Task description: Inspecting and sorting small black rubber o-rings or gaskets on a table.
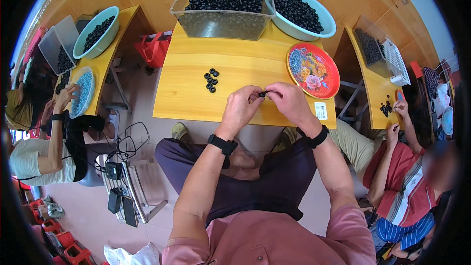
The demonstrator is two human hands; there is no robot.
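Observation:
My left hand (241,105) and my right hand (289,100) meet over the near edge of a yellow wooden table (196,93). Both pinch one small black ring part (262,94) between their fingertips. Several more black rings (211,80) lie in a small cluster on the tabletop, to the left of my hands. A red tray with a flower pattern (319,76) holding tiny bluish pieces sits just right of my hands. Each of my wrists wears a black band.
A clear plastic bin (223,22) and a teal bowl (314,29), both full of black rings, stand at the table's far edge. A person at the left works over a plate (83,91); another person (402,176) sits at the right. Cables and chargers (120,176) lie on the floor.

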